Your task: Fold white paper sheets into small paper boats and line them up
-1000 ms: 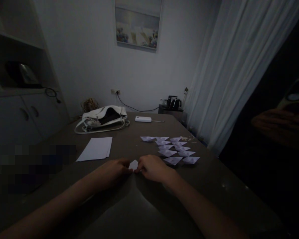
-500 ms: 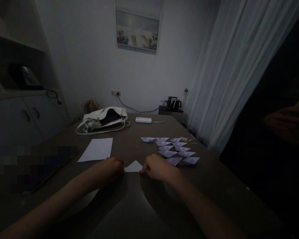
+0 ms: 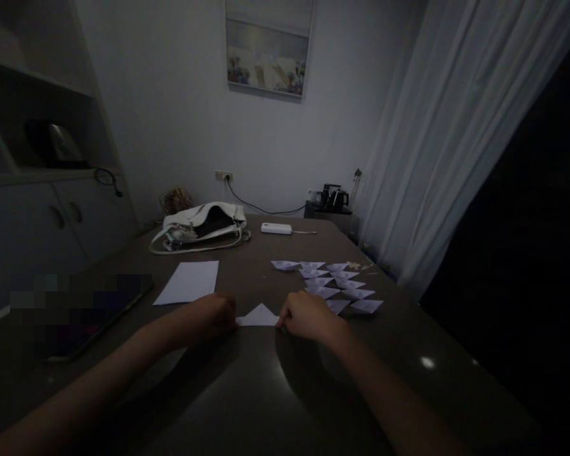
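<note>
A small white folded paper (image 3: pixel 260 316) lies on the table between my hands, its peak pointing away from me and its straight edge towards me. My left hand (image 3: pixel 217 315) is closed at the paper's left end, fingers curled and pressed down. At the right end, my right hand (image 3: pixel 308 315) is closed too, with thumb and index finger at the corner. Several white folded paper boats (image 3: pixel 367 306) stand in rows just beyond my right hand. Beyond my left forearm lies a stack of white paper sheets (image 3: pixel 189 282).
A white handbag (image 3: pixel 204 223) and a white power bank (image 3: pixel 276 228) with a short cable lie towards the table's far end (image 3: pixel 308 244). A dark flat device (image 3: pixel 95 320), partly blurred out, is at the left. A white curtain (image 3: pixel 408 145) hangs along the right.
My right hand has slid slightly right along the paper's near edge, so more of that end shows. A person's hand at the far right no longer shows. The view has shifted slightly.
</note>
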The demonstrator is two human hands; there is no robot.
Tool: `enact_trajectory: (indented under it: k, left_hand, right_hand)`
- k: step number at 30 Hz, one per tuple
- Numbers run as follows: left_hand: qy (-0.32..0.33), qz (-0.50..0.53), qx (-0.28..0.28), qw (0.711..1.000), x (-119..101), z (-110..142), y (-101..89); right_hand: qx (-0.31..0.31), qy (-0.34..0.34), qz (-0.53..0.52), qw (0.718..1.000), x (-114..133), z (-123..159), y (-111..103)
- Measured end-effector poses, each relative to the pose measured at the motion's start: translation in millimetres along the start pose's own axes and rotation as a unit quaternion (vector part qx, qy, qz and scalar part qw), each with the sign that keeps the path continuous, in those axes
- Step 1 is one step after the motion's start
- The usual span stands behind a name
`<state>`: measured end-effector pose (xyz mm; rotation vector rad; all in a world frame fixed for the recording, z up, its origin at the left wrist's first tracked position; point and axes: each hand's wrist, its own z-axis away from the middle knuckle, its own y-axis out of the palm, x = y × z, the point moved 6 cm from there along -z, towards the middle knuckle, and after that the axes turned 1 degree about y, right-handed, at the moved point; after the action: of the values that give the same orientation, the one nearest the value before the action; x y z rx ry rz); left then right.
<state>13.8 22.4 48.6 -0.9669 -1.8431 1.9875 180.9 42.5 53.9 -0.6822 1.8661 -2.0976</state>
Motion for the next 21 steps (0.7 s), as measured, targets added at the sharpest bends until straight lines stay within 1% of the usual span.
enact_trajectory:
  k: [5,9,11,15,17,19,21]
  left_hand:
    - [-0.002,0.025,0.022,0.999,10.5,-1.8,2.7]
    - [0.004,0.022,0.02,1.0,11.9,-2.2,3.5]
    - [0.001,0.016,0.016,1.0,10.7,-2.3,3.4]
    - [-0.009,0.005,0.013,1.0,8.3,-2.0,2.9]
    - [-0.005,0.003,0.008,1.0,7.1,-1.7,2.1]
    - [-0.007,0.009,0.003,1.0,7.7,-2.0,1.5]
    - [-0.01,0.019,0.003,1.0,10.1,-2.8,1.8]
  right_hand:
    - [0.006,0.016,0.009,1.0,-1.0,1.2,-1.0]
    - [-0.007,-0.001,0.002,1.0,-1.3,0.8,-1.5]
    - [-0.02,-0.033,-0.015,0.999,2.2,-0.4,-0.7]
    - [-0.073,-0.132,-0.078,0.986,19.3,-1.5,1.8]
    - [-0.061,-0.155,-0.089,0.982,26.8,-2.0,7.9]
    - [-0.044,-0.142,-0.087,0.985,29.1,-3.3,12.8]
    - [-0.031,-0.107,-0.085,0.99,26.2,-4.8,14.5]
